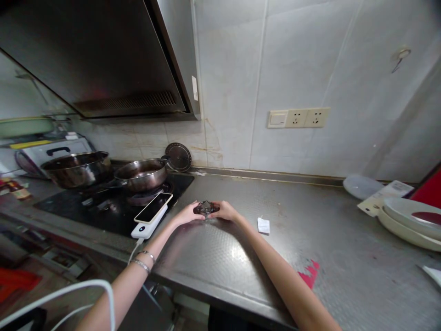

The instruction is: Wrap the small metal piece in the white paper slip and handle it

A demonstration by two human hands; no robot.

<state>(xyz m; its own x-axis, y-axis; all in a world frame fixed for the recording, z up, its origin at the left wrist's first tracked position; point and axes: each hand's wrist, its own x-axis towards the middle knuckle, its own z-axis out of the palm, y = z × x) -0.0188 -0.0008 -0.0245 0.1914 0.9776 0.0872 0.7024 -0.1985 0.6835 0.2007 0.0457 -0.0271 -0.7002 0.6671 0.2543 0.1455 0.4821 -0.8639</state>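
Both my hands meet at the middle of the steel counter (241, 257) around a small dark, shiny object (206, 207) that I cannot identify. My left hand (188, 214) grips its left side and my right hand (225, 212) grips its right side, fingers curled around it. The object rests on or just above the counter surface. Bracelets circle my left wrist.
A phone on a white power bank (151, 215) lies left of my hands, its cable hanging off the front edge. Behind it, a pan (141, 174) and a wok (76, 169) sit on the black hob. A paper scrap (263, 225) lies to the right; plates (409, 220) stack at far right.
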